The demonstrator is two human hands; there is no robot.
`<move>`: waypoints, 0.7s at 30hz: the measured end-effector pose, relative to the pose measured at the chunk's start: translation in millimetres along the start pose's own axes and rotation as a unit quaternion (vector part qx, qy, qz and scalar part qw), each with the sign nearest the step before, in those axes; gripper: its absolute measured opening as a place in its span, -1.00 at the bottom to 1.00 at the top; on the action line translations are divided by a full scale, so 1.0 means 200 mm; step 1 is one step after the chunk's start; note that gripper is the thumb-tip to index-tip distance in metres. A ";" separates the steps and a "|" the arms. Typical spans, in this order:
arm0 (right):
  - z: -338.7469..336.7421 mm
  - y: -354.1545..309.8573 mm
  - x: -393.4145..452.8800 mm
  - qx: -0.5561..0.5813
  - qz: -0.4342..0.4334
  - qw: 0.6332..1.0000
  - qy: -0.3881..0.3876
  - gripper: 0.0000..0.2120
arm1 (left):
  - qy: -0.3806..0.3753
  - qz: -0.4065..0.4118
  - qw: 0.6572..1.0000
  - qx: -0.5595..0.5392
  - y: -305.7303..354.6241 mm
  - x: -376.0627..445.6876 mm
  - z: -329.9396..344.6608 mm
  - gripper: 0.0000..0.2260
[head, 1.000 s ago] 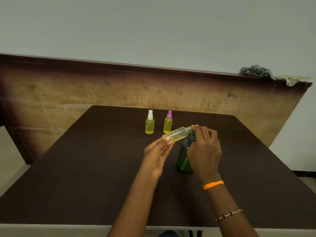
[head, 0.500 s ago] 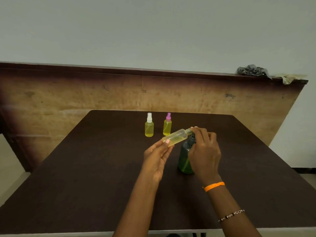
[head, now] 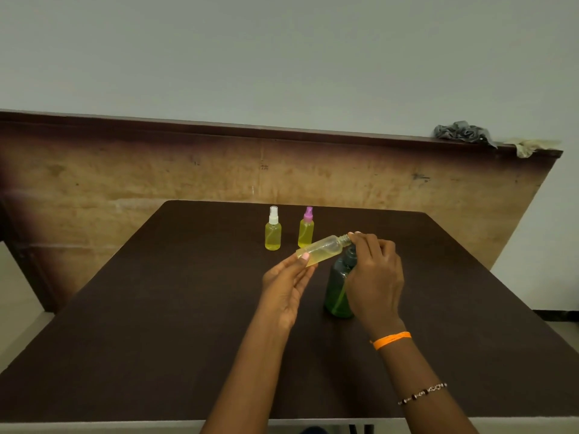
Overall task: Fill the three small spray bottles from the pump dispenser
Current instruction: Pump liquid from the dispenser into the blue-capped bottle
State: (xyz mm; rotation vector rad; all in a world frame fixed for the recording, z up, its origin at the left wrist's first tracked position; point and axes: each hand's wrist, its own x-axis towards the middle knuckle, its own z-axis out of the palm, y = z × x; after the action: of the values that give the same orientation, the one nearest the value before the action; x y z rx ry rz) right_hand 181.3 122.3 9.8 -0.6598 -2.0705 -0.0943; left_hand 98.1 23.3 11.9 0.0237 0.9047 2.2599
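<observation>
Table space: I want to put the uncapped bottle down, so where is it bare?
Bare: the table's whole left half, and the right side beyond the right hand. Crowded: centre back, around the white-capped bottle, pink-capped bottle and green dispenser.

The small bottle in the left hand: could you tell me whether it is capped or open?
Open. The tilted small bottle shows a bare threaded neck with no spray top, held by the left hand.
</observation>
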 end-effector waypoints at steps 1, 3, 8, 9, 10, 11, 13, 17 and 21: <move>-0.01 0.00 0.00 -0.002 0.002 1.000 0.001 -0.50 | -0.002 -0.001 1.000 -0.001 0.00 0.00 0.00 -0.76; -0.04 -0.01 0.03 -0.013 0.002 1.000 -0.006 -0.55 | -0.005 0.000 1.000 -0.002 0.00 -0.01 0.00 -0.76; -0.12 -0.02 0.13 -0.015 -0.014 0.999 -0.050 -0.75 | -0.011 -0.005 1.000 0.001 0.01 -0.03 0.02 -0.80; -0.12 -0.02 0.14 -0.006 -0.013 0.998 -0.061 -0.74 | -0.010 -0.005 1.000 0.001 0.01 -0.03 0.02 -0.80; -0.11 -0.02 0.13 0.002 -0.009 0.998 -0.061 -0.71 | -0.009 -0.003 1.000 -0.001 0.00 -0.03 0.02 -0.80; -0.09 -0.02 0.11 0.000 -0.005 0.999 -0.054 -0.66 | -0.008 -0.002 1.000 -0.001 0.00 -0.02 0.02 -0.79; -0.06 -0.02 0.04 -0.027 -0.005 0.999 -0.039 -0.52 | -0.004 -0.002 1.000 0.002 0.00 -0.01 0.00 -0.78; -0.06 -0.01 0.03 -0.037 -0.008 0.998 -0.040 -0.50 | -0.003 -0.003 1.000 0.000 -0.02 -0.01 0.00 -0.75; -0.12 -0.01 0.12 -0.031 -0.011 0.998 -0.061 -0.68 | -0.007 -0.003 1.000 0.001 -0.02 -0.03 0.01 -0.80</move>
State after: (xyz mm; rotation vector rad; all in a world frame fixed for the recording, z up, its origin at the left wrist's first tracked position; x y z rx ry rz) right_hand 188.2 122.9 42.0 -0.6969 -2.2002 -0.1338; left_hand 105.2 22.5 13.1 0.0372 0.8994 2.2501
